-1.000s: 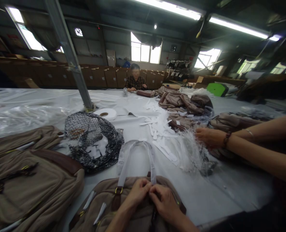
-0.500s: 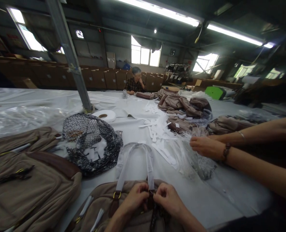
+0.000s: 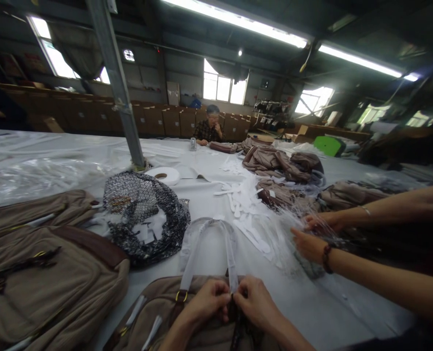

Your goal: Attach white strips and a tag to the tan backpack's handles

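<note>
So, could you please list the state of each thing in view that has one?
left hand: pinched shut at the handle base
right hand: pinched shut beside it
tan bag: flat, handles wrapped white
mesh bag: crumpled, open
tape roll: lying flat
co-worker's hands: in clear plastic

**Lighting and image quality**

Hall was dim. Light came from ceiling tube lamps [image 3: 238,20] and blown-out windows [image 3: 223,87]. White table cover [image 3: 209,190] reflected softly. Wide-angle lens bent the edges; corners dark, far background soft.
</note>
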Tool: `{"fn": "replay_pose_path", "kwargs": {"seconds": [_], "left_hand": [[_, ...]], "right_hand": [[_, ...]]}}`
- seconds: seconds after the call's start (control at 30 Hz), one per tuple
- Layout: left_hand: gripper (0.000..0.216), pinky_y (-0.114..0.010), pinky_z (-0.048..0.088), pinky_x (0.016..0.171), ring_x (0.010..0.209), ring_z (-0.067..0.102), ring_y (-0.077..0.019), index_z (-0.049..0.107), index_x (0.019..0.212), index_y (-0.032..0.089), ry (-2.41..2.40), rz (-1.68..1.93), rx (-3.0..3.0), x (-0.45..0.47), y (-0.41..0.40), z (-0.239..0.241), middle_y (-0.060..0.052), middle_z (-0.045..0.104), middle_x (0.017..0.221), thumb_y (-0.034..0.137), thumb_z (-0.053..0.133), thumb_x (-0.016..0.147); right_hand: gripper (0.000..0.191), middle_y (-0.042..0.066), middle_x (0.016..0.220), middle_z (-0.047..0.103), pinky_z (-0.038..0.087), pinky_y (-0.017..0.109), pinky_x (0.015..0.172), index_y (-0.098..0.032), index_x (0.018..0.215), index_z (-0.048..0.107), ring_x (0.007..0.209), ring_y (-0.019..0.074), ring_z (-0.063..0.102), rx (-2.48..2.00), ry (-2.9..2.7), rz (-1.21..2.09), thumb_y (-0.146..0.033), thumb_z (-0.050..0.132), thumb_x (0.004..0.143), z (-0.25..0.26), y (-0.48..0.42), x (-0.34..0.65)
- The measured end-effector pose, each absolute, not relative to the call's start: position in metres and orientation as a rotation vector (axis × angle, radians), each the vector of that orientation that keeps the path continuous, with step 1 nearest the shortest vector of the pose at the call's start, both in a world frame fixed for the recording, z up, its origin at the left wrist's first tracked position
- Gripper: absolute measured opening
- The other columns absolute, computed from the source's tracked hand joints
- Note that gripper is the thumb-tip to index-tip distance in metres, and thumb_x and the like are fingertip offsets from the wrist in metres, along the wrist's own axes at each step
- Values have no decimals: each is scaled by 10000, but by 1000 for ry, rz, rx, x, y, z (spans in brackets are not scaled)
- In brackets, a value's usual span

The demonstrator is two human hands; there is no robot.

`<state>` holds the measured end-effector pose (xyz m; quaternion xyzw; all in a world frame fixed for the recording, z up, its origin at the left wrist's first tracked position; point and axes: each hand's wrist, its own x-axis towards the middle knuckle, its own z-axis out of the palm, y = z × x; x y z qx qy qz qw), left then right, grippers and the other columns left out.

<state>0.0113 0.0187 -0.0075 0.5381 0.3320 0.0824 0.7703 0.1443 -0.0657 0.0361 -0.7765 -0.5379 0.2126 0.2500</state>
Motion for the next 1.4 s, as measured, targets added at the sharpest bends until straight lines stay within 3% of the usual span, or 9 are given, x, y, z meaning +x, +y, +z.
{"fn": "replay_pose_path", "kwargs": {"seconds": [0.27,0.43,0.57,0.73,0.93,1.07,1.23,1.4], "left_hand": [[191,-182,324,324,312,441,-94,476,669,190,837,269,1406,8,14,-10,78,474,392,365,524,729],[213,-177,326,338,341,494,-103,440,670,205,856,336,1482,4,12,-3,74,502,438,381,453,790],[215,-181,331,344,338,489,-105,432,650,207,869,361,1497,4,11,-1,80,481,429,373,450,786],[204,-181,321,338,330,473,-97,433,620,203,867,376,1469,5,11,-7,77,480,435,347,448,765],[172,-168,289,322,303,439,-78,452,592,191,898,432,1362,6,13,-13,73,488,418,305,485,717],[149,-153,239,327,293,387,-51,464,580,181,894,503,1219,9,14,-12,81,461,396,280,508,683],[203,-156,261,358,355,356,-38,518,631,165,804,601,981,14,10,-1,74,471,449,356,570,675],[268,-164,372,453,476,432,-39,524,637,149,727,620,788,14,7,7,22,567,622,370,668,681]], "right_hand": [[262,28,725,626,369,211,645,-178,674,673,704,136,576,-1939,-1588,596,-150,443,797,44,-76,159],[260,-14,496,572,267,214,494,-162,533,641,499,114,487,-1971,-1659,643,-110,469,721,53,-83,169],[232,-15,464,583,211,228,461,-154,493,631,459,110,444,-1990,-1710,767,-71,471,639,59,-87,171],[234,64,575,677,252,239,479,-150,568,678,523,151,557,-2249,-1847,680,-70,470,642,63,-95,173],[273,126,762,709,337,259,558,-149,718,690,718,231,651,-2461,-2020,453,-146,426,783,62,-106,188],[289,114,762,694,358,267,598,-144,754,664,731,214,641,-2460,-1864,351,-173,392,848,69,-104,201],[223,44,659,663,355,259,584,-163,672,619,633,159,590,-2187,-1476,361,-271,498,826,80,-91,201],[267,23,612,651,400,241,519,-158,726,615,528,134,569,-1752,-932,682,-410,559,795,63,-70,181]]}}
